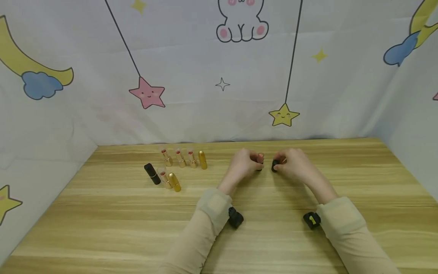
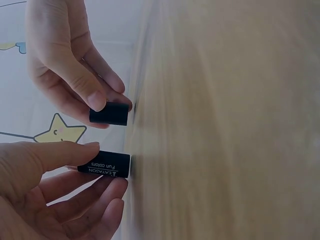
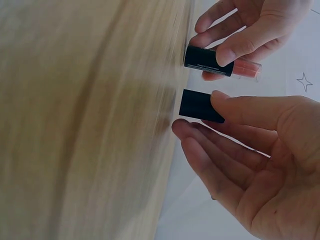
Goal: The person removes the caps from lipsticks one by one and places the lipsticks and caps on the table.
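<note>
My left hand (image 1: 241, 164) pinches a lipstick (image 3: 210, 61) by its black, white-lettered base between thumb and fingers. Its coral end shows under a clear cover and points up, with the base right at the tabletop. To its right, my right hand (image 1: 295, 163) pinches a short black cap (image 3: 196, 105) between thumb and fingertips, close over the wood. Cap and lipstick stand side by side with a small gap between them. In the left wrist view, the lettering on the lipstick base (image 2: 106, 164) faces the camera.
Several lipsticks stand at the back left of the wooden table (image 1: 102, 228): clear-covered ones like this red one (image 1: 180, 158), a gold one (image 1: 202, 160) and another gold one (image 1: 174, 182). A black tube (image 1: 152, 174) is beside them. A patterned cloth (image 1: 191, 76) hangs behind the table.
</note>
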The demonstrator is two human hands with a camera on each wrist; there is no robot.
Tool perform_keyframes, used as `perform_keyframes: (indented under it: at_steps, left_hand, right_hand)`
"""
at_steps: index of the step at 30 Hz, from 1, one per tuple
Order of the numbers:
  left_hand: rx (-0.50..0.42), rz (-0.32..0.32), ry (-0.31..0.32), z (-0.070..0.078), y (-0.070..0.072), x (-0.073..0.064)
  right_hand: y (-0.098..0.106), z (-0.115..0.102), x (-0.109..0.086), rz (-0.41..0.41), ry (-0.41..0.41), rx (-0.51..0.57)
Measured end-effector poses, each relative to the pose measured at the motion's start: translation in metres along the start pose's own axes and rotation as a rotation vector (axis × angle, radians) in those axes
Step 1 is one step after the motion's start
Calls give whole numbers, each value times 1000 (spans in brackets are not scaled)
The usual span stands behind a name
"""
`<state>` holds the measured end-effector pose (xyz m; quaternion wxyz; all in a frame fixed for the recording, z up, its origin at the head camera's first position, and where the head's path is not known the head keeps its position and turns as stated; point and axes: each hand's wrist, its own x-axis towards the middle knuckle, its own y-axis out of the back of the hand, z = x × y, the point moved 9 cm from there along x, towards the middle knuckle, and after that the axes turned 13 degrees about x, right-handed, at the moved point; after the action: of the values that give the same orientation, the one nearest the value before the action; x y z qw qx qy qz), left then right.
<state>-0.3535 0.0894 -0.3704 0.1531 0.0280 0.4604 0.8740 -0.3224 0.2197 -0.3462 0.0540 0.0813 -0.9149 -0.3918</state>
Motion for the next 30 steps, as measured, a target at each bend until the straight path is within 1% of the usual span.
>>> perform_keyframes:
  at_steps: [5,8,21,30]
  left_hand:
    - [15,-9,-4,0,-1,1]
    - [25,-12,-7,1,-2,1]
    - [24,-9,-2,-1,-3,2]
    - [-4,-22,6,-2,-4,0]
  right_hand:
    - [-2,2,0,-28,-21,-42]
    - [-2,4,0,-27,-35,-54]
    - [-4,1,2,-26,7,-40]
    - [-7,1,2,-50,2,-33]
